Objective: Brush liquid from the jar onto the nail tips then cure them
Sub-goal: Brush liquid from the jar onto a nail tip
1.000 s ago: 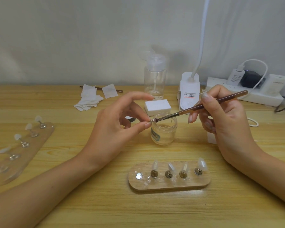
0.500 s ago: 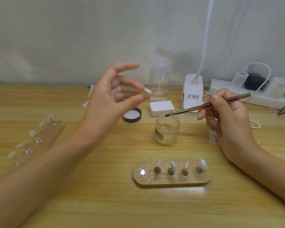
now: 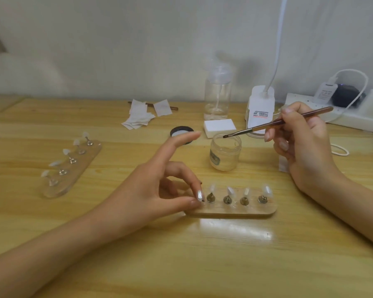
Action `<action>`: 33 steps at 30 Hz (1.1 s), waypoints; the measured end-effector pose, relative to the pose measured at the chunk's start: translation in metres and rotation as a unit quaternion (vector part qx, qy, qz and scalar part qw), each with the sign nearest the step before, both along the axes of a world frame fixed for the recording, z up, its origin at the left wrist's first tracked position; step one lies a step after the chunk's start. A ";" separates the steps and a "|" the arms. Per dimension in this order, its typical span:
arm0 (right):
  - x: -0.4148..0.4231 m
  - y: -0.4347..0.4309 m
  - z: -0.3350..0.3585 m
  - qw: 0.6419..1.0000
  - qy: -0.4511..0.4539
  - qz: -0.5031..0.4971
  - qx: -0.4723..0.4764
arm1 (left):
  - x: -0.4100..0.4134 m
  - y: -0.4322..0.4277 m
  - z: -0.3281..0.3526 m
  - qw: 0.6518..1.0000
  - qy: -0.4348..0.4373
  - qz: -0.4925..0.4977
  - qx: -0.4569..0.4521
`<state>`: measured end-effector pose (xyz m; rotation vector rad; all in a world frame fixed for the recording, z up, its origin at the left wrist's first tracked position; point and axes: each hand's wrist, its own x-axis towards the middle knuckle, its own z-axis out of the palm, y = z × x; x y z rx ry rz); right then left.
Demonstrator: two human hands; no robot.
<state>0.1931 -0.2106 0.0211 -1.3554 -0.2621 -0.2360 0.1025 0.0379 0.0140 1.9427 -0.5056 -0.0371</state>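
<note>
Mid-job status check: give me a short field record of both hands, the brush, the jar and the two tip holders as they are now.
left hand: thumb and a finger pinch a nail tip at the leftmost spot of the near holder
right hand: holds the brush, bristles at the jar's mouth
jar: open, upright, behind the near holder
lid: lying left of the jar
near holder: four other tips standing on posts
far holder: at left, five tips, no hand on it

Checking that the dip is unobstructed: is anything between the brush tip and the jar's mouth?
Nothing visible does. The jar is open, its lid lying off to its left, and the brush, held by the right hand, has its tip just above the rim.
</note>
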 end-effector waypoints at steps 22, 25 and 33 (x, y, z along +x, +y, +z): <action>0.002 -0.002 -0.002 1.000 0.009 -0.001 0.009 | 0.005 0.011 -0.008 0.999 0.033 0.014 0.008; 0.002 -0.002 -0.002 1.000 0.011 -0.003 0.014 | 0.003 0.009 -0.003 0.996 0.016 -0.003 0.084; 0.004 -0.003 -0.003 0.999 0.020 -0.018 0.038 | 0.001 -0.011 0.000 0.990 -0.042 0.046 0.126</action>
